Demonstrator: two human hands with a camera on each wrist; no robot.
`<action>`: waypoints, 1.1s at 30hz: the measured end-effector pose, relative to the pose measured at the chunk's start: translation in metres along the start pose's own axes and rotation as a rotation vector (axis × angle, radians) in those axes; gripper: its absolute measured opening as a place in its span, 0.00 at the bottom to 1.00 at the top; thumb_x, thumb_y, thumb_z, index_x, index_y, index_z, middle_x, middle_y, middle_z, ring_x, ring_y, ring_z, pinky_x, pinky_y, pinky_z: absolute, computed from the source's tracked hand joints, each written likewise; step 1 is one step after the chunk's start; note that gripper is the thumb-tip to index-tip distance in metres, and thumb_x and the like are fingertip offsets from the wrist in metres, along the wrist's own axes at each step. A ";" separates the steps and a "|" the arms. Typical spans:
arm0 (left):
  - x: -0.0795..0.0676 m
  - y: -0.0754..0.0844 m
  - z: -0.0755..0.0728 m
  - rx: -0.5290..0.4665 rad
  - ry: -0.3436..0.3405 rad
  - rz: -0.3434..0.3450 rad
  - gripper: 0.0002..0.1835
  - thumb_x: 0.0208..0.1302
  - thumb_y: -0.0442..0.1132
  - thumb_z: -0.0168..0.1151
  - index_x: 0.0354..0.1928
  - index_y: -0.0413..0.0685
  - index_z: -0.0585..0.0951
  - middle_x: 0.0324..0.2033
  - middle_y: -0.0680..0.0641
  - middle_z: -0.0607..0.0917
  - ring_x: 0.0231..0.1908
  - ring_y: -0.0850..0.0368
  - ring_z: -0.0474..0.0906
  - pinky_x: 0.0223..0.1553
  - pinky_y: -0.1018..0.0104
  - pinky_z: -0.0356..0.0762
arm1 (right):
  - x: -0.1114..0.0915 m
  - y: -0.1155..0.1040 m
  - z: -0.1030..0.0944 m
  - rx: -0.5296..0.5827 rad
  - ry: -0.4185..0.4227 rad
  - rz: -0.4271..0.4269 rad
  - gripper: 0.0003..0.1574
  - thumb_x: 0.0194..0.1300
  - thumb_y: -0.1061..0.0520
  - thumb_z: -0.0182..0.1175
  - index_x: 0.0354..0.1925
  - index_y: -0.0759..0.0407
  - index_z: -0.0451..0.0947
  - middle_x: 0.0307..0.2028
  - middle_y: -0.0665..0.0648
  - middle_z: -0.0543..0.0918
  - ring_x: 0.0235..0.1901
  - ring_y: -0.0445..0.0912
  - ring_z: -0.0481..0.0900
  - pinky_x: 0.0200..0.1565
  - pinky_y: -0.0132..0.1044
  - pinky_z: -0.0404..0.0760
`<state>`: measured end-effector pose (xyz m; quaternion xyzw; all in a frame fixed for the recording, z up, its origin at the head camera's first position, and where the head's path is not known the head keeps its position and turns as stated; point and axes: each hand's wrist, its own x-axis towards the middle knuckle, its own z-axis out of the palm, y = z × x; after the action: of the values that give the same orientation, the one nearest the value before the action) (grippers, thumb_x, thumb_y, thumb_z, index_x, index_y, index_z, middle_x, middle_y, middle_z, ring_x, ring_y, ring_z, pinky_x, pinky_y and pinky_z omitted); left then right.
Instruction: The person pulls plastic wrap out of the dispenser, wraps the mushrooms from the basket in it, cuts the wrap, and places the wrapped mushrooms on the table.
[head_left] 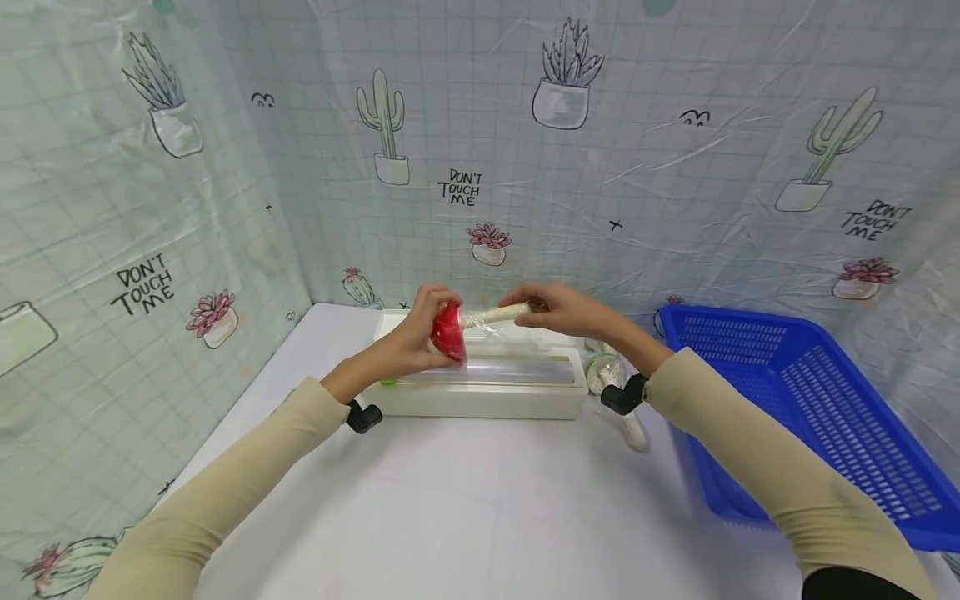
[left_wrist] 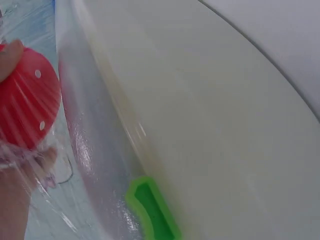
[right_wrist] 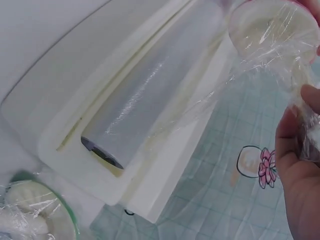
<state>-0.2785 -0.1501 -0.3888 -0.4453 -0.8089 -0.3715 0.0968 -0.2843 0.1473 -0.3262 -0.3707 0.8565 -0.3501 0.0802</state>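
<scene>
Above the cling film dispenser (head_left: 480, 406), my left hand (head_left: 417, 332) grips the red cap of a toy mushroom (head_left: 450, 335). White dots and clear film (left_wrist: 30, 117) show on that cap in the left wrist view. My right hand (head_left: 561, 311) pinches the pale stem end (head_left: 491, 316) through bunched film. In the right wrist view, a thin strand of film (right_wrist: 210, 95) stretches between the mushroom and the film roll (right_wrist: 150, 87). The roll lies in the dispenser's open top, and a green slide cutter (left_wrist: 155, 212) sits on its edge.
Right of the dispenser lies another film-wrapped mushroom (head_left: 606, 372), its pale stem pointing toward me; a green rim (right_wrist: 70, 215) edges its cap. A blue plastic basket (head_left: 750, 317) stands at the right. Patterned sheeting (head_left: 487, 125) rises behind the white table (head_left: 450, 500) and along its left side.
</scene>
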 end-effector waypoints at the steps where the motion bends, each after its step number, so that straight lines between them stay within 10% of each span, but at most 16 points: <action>1: 0.000 -0.001 0.000 -0.033 -0.009 -0.012 0.49 0.46 0.31 0.83 0.65 0.45 0.59 0.63 0.40 0.60 0.61 0.43 0.67 0.59 0.50 0.79 | 0.001 0.000 -0.001 -0.015 0.016 -0.007 0.20 0.74 0.60 0.61 0.61 0.62 0.79 0.49 0.58 0.84 0.31 0.45 0.74 0.35 0.35 0.74; 11: 0.002 -0.001 -0.011 -0.347 -0.120 -0.256 0.48 0.58 0.32 0.75 0.71 0.51 0.53 0.74 0.43 0.58 0.68 0.43 0.64 0.63 0.47 0.75 | 0.005 -0.007 0.000 0.041 0.149 0.070 0.19 0.74 0.60 0.61 0.60 0.62 0.81 0.42 0.63 0.89 0.41 0.49 0.87 0.47 0.53 0.85; 19: 0.009 0.000 -0.018 -0.364 -0.118 -0.464 0.48 0.55 0.39 0.78 0.74 0.49 0.62 0.68 0.43 0.70 0.66 0.44 0.67 0.61 0.51 0.78 | 0.004 -0.014 -0.004 0.061 0.147 0.054 0.18 0.73 0.62 0.61 0.59 0.63 0.81 0.43 0.68 0.87 0.39 0.50 0.87 0.47 0.45 0.86; 33: 0.028 0.002 -0.037 -0.314 -0.241 -0.520 0.48 0.55 0.45 0.77 0.75 0.49 0.61 0.65 0.44 0.72 0.63 0.44 0.70 0.55 0.53 0.82 | 0.001 -0.023 -0.017 -0.122 0.051 0.051 0.19 0.74 0.59 0.61 0.61 0.60 0.80 0.44 0.61 0.88 0.38 0.49 0.87 0.41 0.42 0.86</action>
<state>-0.2998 -0.1572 -0.3480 -0.2740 -0.8340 -0.4486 -0.1678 -0.2782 0.1447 -0.2987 -0.3440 0.8871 -0.3046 0.0446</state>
